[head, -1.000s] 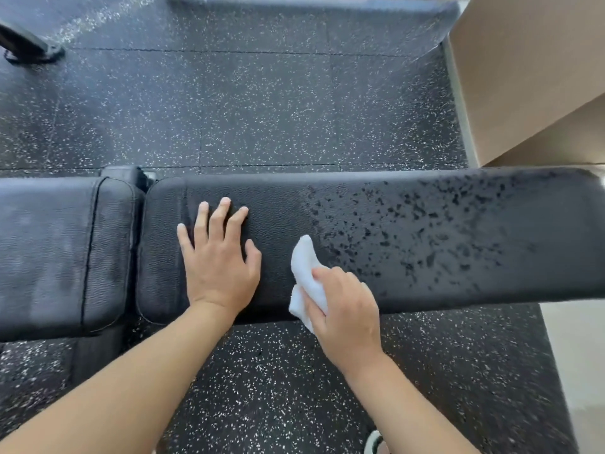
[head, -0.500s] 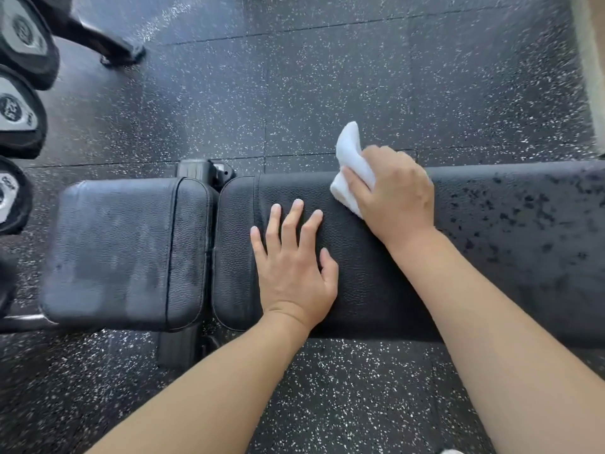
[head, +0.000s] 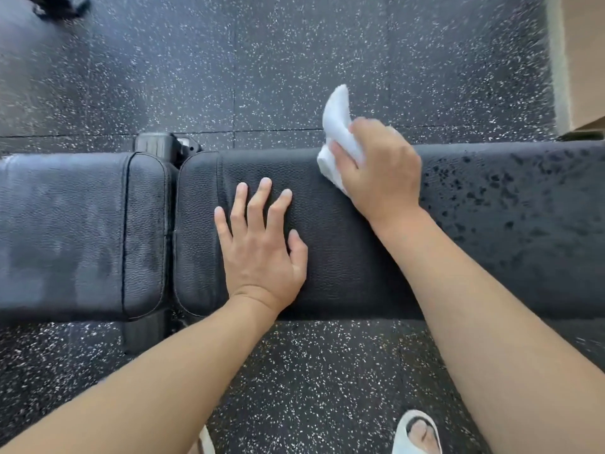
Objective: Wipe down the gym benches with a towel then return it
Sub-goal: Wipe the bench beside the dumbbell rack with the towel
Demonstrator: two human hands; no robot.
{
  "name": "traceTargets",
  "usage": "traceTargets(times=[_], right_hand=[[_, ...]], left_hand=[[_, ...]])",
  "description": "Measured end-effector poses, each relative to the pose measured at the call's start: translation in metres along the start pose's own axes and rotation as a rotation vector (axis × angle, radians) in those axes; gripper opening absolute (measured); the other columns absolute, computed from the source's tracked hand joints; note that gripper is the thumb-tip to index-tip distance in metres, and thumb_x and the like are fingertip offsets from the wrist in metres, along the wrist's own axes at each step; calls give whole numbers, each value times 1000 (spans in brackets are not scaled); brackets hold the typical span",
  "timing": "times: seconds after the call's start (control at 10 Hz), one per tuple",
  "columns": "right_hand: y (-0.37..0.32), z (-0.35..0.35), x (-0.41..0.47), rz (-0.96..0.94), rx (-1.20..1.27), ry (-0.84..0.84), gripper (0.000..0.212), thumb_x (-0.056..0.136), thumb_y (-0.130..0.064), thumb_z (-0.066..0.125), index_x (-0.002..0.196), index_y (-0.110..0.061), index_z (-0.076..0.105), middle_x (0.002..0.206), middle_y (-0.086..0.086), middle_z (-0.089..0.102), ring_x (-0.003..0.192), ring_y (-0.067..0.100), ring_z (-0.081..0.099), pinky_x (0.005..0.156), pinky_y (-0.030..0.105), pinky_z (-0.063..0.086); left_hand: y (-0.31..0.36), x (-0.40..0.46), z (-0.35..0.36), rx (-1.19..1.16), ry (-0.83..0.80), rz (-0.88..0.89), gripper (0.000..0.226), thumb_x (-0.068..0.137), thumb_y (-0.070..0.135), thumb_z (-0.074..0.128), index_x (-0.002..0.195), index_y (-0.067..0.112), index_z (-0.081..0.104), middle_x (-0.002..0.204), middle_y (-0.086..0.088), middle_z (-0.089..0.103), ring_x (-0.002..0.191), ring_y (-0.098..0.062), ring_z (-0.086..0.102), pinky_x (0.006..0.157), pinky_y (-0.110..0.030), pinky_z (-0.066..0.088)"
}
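Head camera, looking straight down. A black padded bench (head: 360, 257) runs across the middle of the frame, in two cushions: a shorter seat pad (head: 82, 237) at the left, cut off by the left edge, and a long pad that runs off the right edge. A narrow gap separates the two cushions, and a black frame part (head: 160, 147) shows at the top of that gap; what it is cannot be made out. The right part of the long pad is covered in dark wet spots (head: 491, 198); the stretch under the hands looks plain and matte.

Two bare hands are in view. The left hand (head: 262, 247) lies flat on the long pad near its left end, fingers spread, gripping nothing. The right hand (head: 379, 168) is at the far edge of the long pad, upper centre-right of the frame, its grip closed around one white towel (head: 339, 126). The towel is bunched; part sticks up past the bench edge over the floor, part is hidden under the fingers.

Speckled black rubber floor (head: 262, 60) fills the top and bottom. At the bottom edge, two pale sandals: one (head: 414, 434) shows toes, the other (head: 206, 442) is only a sliver. A dark object (head: 59, 3) in the upper left corner is cut off. A tan wall (head: 586, 54) with a pale baseboard runs along the upper right edge.
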State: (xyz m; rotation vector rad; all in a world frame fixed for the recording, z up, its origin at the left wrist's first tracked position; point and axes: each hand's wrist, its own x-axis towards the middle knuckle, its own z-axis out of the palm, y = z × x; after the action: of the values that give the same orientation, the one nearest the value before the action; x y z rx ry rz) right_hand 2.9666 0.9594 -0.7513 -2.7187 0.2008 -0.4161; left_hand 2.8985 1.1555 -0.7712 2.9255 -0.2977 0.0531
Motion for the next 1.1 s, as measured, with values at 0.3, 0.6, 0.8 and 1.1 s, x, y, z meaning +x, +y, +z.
traceTargets(times=[0.3,0.6,0.8,1.1], right_hand=[[-5,-30,-103,-12,52,-35,15,95,-28,65,98,-16,58,79,1,51,67,26,46,58,41,41],[12,-24,-64,-75,-16,-21,16,92,-27,67,93,-11,64,76,6,55,65,30,52,54,36,39],[16,10,58,203,-52,-210,31,100,-43,49,118,-21,63,105,3,69,99,31,64,72,37,40],[-1,-46,-185,-22,42,-73,21,103,-28,53,109,-16,69,85,-5,47,70,23,43,57,42,39]], left_hand=[[0,-2,1,-10,6,-5,59,90,37,46,148,26,44,162,-1,34,156,-32,21,123,-64,14],[4,-1,-3,-30,6,-8,58,90,36,45,147,22,46,161,-5,37,155,-35,22,122,-65,14],[5,-1,-4,-18,-7,-15,59,90,37,44,147,24,45,161,-4,36,155,-34,22,123,-65,14],[2,-1,0,-29,10,-3,59,90,37,44,147,23,46,162,-4,36,155,-34,22,123,-65,14]])
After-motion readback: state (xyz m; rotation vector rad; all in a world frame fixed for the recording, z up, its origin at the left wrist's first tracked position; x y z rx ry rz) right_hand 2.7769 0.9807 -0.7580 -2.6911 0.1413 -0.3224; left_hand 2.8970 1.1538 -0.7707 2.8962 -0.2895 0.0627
